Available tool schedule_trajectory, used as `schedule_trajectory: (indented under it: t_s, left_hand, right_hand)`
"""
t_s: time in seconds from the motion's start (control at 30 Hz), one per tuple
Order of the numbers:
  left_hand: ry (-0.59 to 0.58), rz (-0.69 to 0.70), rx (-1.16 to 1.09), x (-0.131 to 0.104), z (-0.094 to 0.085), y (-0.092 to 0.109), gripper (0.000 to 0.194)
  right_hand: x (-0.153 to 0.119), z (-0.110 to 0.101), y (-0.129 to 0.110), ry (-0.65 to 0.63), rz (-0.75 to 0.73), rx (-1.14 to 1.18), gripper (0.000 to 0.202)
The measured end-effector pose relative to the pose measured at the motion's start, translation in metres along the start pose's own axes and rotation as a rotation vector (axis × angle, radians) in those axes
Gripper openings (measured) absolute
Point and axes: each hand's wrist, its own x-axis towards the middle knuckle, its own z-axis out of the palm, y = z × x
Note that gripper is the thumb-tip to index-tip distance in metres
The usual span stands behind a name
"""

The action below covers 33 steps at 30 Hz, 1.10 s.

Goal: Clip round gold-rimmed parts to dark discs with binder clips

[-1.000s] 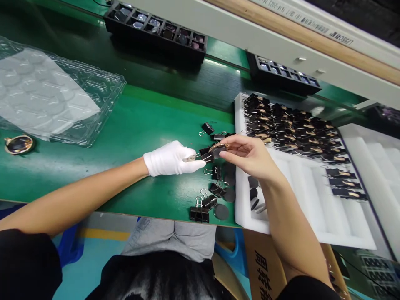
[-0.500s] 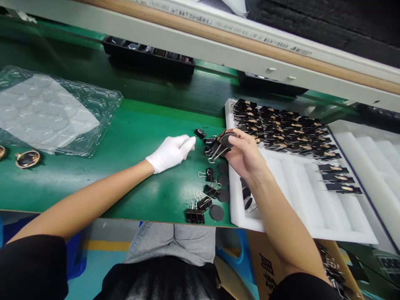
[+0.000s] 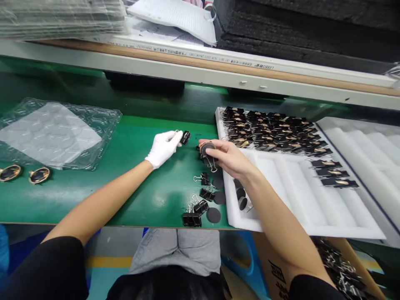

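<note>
My left hand point(image 3: 165, 147), in a white glove, pinches a black binder clip point(image 3: 185, 137) by its wire handle over the green table. To its right, my bare right hand point(image 3: 229, 157) grips a gold-edged round piece with a dark disc point(image 3: 207, 149) on its face. A binder clip's wire handle point(image 3: 213, 166) sticks out below that disc; my fingers hide part of the piece. Nearer the table edge lie several loose binder clips point(image 3: 192, 219) and grey-black round pads point(image 3: 213, 215).
A white foam tray point(image 3: 293, 212) on the right carries rows of clipped gold pieces point(image 3: 265, 129). On the left are a clear plastic blister tray point(image 3: 108, 125) and two gold-rimmed oval pieces point(image 3: 39, 175). A shelf edge point(image 3: 150, 62) crosses above; a carton of clips point(image 3: 343, 271) stands below right.
My left hand has moved slightly left, drawing the binder clip away from my right hand. My right hand has shifted left and down with its round piece. The camera view has tilted upward.
</note>
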Motion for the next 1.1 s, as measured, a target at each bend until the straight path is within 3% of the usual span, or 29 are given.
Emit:
schedule_trajectory:
  t_s: [0.2,0.3,0.43,0.7,0.8,0.93,1.1]
  left_hand:
    - [-0.231,-0.078,-0.229,-0.051,-0.020,0.010,0.054]
    - [-0.405,-0.109,-0.333,-0.053,-0.027,0.011,0.051]
    - [-0.592,-0.022,-0.266,-0.047,-0.034,0.010,0.050]
    - [-0.633,0.132,0.162,-0.042,-0.044,0.020,0.051]
    - [-0.694,0.191,0.297,-0.044,-0.049,0.016,0.053]
    - [-0.669,0.356,0.487,-0.053,-0.046,0.007,0.054]
    - [-0.639,0.402,0.538,-0.056,-0.043,0.001,0.054]
  right_hand:
    - [-0.011,0.022,0.006,-0.204,-0.044,-0.156,0.030]
    - [-0.015,0.024,0.003,-0.271,-0.058,-0.230,0.024]
    - [-0.017,0.018,-0.003,-0.388,-0.109,-0.335,0.016]
    - [-0.016,0.013,-0.007,-0.508,-0.100,-0.526,0.017]
    - [-0.014,0.014,-0.005,-0.549,-0.137,-0.595,0.018]
    - [-0.014,0.021,-0.002,-0.614,-0.116,-0.637,0.018]
    - [-0.016,0.025,-0.007,-0.529,-0.172,-0.625,0.017]
